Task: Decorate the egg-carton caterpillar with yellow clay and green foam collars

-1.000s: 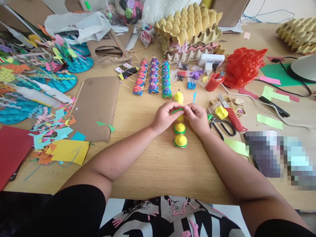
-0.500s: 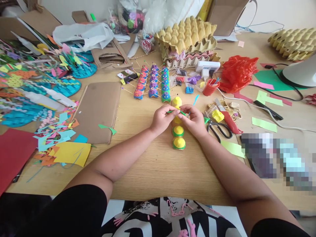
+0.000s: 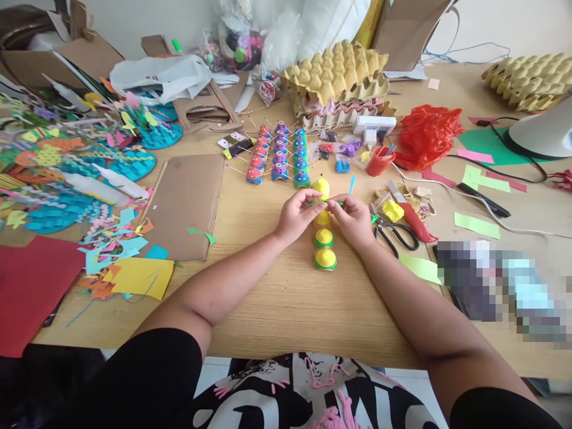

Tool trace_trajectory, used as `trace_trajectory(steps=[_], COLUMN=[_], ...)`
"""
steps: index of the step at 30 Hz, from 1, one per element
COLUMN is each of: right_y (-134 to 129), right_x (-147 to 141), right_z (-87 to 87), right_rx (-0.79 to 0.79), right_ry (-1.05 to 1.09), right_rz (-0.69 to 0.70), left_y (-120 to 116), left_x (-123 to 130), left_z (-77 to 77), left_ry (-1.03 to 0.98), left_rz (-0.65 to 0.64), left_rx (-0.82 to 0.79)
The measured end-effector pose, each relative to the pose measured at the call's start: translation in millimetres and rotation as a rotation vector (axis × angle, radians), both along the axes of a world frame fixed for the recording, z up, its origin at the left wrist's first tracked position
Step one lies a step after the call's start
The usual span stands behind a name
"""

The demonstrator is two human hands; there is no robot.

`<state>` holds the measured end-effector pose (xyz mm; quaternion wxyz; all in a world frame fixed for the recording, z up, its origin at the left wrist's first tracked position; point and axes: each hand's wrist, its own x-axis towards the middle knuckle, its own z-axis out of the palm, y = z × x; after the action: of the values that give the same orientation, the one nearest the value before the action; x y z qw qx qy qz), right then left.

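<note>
A thin green strip (image 3: 329, 203) is pinched at one end by my left hand (image 3: 298, 213) and at the other by my right hand (image 3: 351, 220). Under and between my fingers stands a row of yellow domes (image 3: 324, 237) on a strip of egg carton; the two nearest me have green round their bases. My hands partly hide the upper part of the row. Behind it are three finished-looking painted carton strips, one red and blue (image 3: 258, 156), one purple (image 3: 280, 153) and one green and blue (image 3: 301, 156), with pins sticking out.
Scissors (image 3: 397, 231), a red-handled knife (image 3: 416, 221) and yellow clay (image 3: 392, 210) lie to the right. A red cup (image 3: 381, 161) stands near a red plastic bag (image 3: 429, 136). Egg trays (image 3: 337, 71) are stacked behind. Brown cardboard (image 3: 185, 202) and paper scraps lie left.
The green strip is now held straighter between my fingertips, just above the row. My view has shifted slightly, and my hands remain in nearly the same place.
</note>
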<state>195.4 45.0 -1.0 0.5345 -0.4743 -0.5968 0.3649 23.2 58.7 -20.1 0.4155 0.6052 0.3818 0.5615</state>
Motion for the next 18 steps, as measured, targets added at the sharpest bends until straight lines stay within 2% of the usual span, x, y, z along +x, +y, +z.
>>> trace_trajectory(steps=[4, 10, 18], right_y=[0.2, -1.1, -1.4], right_x=[-0.5, -0.5, -0.6], right_z=[3.7, 5.3, 6.0], right_rx=[-0.056, -0.051, -0.078], right_ry=[0.073, 0.027, 0.041], right_rz=[0.01, 0.045, 0.072], left_y=[-1.2, -3.8, -2.7], left_x=[1.6, 0.1, -1.8], left_z=[-2.5, 4.7, 6.7], left_ry=[0.066, 0.168, 0.18], left_rz=[0.001, -0.006, 0.02], left_rx=[0.064, 0.199, 0.263])
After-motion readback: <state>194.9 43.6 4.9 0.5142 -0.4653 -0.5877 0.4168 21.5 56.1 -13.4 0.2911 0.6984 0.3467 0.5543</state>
